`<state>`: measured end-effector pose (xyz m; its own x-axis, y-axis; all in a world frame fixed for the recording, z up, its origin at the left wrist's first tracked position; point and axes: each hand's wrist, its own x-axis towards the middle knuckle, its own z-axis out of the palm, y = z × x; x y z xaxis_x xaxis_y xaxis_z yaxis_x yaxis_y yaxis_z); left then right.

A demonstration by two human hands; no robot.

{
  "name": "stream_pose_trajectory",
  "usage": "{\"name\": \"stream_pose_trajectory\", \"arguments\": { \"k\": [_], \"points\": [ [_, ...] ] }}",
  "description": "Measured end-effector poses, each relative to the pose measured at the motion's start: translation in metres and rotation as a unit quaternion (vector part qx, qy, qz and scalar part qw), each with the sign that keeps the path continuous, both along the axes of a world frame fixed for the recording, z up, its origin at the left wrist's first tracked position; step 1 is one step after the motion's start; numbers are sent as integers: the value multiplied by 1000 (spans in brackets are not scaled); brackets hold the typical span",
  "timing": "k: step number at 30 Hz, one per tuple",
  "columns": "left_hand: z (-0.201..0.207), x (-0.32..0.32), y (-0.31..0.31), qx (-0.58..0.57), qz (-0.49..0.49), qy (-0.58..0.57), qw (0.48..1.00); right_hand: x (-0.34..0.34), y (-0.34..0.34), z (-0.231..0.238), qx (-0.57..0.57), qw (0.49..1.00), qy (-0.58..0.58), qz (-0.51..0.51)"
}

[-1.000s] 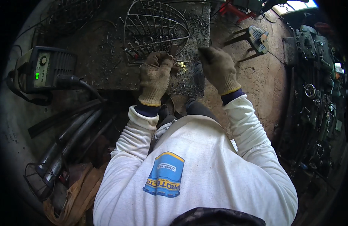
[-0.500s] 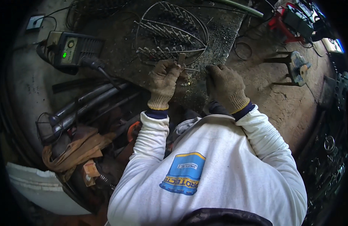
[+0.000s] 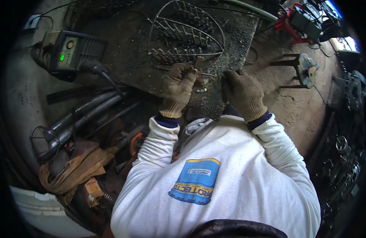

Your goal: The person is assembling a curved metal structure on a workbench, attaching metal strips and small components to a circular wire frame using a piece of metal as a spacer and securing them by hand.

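Note:
My left hand, in a knitted work glove, is pinched closed on a small flat metal piece that stands up from the fingertips. A thin metal rod sticks out sideways just below this piece, toward my right hand. Whether rod and piece are joined, I cannot tell. My right hand, gloved alike, is curled closed a little right of the rod's tip; what its fingers hold, if anything, is hidden. Just beyond both hands lies a round-sided metal frame bearing rows of short upright pegs.
The dark metal worktop is strewn with grit and metal bits. On the left sits a welding machine with a lit display, above metal tubes and a brown cloth. At right are a small stool and a red stand.
The whole view has shifted slightly, so hands and frame sit a little farther right in the picture. The left hand still grips the metal piece; the right hand stays curled beside the rod's tip.

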<state>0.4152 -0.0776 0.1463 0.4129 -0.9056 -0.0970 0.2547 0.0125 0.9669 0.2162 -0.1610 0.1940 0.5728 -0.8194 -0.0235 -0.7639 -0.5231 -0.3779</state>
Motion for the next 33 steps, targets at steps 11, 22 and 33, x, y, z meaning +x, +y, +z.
{"name": "stream_pose_trajectory", "arguments": {
  "k": [11, 22, 33],
  "points": [
    [12, -2, -3, 40, 4, -1, 999, 1, -1, -4, 36, 995, -75, -55],
    [17, -5, -4, 73, 24, -4, 997, 35, -6, 17, 36, 972, -220, -72],
    [21, -6, -4, 59, 20, -32, 998, 54, -14, 6, -10, 968, -247, -34]
  ]
}}
